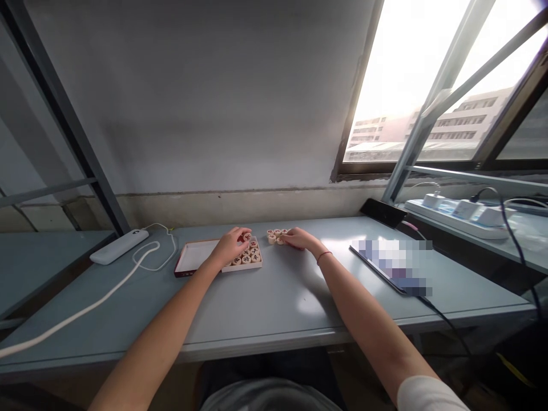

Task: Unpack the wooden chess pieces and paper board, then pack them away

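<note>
A white box (256,265) holds round wooden pieces (246,259) with dark and red characters, at the middle of the desk. Its red-edged lid (194,257) lies against its left side, showing a white inside. Over the box's back left part, my left hand (233,244) is closed on one round piece (247,236). To the right of the box, several more pieces (274,235) stand grouped on the desk. My right hand (297,238) reaches their right side with fingers together, and what lies under its fingertips is hidden.
A white power strip (120,246) with a cable lies at the left. At the right are a tablet (381,268), partly blurred out, and a black object (382,213). Another power strip (462,218) with plugs is beyond them. Metal posts rise at both sides.
</note>
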`<state>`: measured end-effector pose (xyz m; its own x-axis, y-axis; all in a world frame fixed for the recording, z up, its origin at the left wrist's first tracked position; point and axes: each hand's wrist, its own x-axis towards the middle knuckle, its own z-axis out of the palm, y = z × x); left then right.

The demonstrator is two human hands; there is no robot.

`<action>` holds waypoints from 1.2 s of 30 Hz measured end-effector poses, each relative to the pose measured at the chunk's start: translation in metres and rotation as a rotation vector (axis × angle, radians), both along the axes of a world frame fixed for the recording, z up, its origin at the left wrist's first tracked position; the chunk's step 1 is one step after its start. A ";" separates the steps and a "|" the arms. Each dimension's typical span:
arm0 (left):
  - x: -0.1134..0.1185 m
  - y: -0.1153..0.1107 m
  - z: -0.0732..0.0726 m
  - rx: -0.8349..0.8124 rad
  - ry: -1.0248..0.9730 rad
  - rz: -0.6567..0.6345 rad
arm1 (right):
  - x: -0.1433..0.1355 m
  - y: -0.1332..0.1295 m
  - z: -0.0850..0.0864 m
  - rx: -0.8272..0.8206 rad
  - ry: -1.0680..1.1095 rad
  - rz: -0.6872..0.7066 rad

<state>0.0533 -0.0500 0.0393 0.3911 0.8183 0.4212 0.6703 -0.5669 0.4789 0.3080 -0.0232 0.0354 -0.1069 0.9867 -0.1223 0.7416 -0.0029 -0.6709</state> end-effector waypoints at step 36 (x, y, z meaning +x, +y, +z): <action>0.006 -0.005 -0.004 -0.066 0.061 -0.049 | -0.001 0.003 0.000 -0.096 0.106 -0.033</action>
<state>0.0596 -0.0552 0.0356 0.4545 0.8228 0.3413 0.6717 -0.5682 0.4754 0.3073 -0.0206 0.0350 -0.0922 0.9743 -0.2056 0.6648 -0.0935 -0.7412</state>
